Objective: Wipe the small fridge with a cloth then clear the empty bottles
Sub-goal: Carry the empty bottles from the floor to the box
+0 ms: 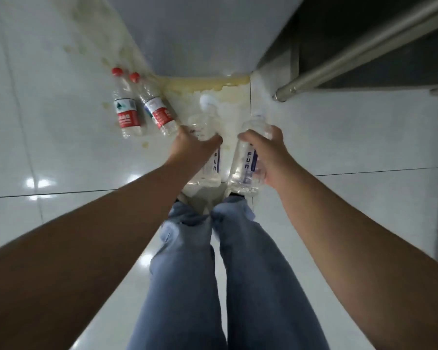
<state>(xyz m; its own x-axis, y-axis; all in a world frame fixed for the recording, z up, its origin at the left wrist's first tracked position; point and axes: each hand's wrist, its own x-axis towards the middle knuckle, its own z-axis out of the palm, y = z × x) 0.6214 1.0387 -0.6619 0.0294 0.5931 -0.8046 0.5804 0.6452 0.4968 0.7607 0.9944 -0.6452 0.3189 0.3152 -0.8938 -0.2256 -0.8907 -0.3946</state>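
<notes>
We hold two clear plastic bottles over the white tiled floor (61, 122), one in each hand. Our left hand (191, 145) is closed around the middle of the left bottle (208, 152), whose white cap (205, 100) points toward 12 o'clock. Our right hand (266, 152) is wrapped round the right bottle (245, 160), thumb across its upper part and fingers behind its lower part. Both carry a pale label with dark blue characters running lengthwise; the print is too blurred for us to read.

At 10 o'clock from our hands two more bottles lie side by side on the tiles, touching or nearly so: the far-left bottle (125, 109) and the angled bottle (157, 109). Each is ribbed clear plastic with a red cap and a red-and-white label; the small writing cannot be made out.

At 12 o'clock stands the fridge (200, 34), a smooth pale grey box with a rounded lower edge. Around its base spreads a yellowish stain (202, 84), with spots trailing toward 11 o'clock.

At 2 o'clock a metal rail (352, 54) slants across a dark recess, ending near the fridge corner. The glossy tiles show thin dark grout lines. Open floor lies at 9 o'clock and at 3 o'clock. Our jeans (225, 274) fill 6 o'clock.
</notes>
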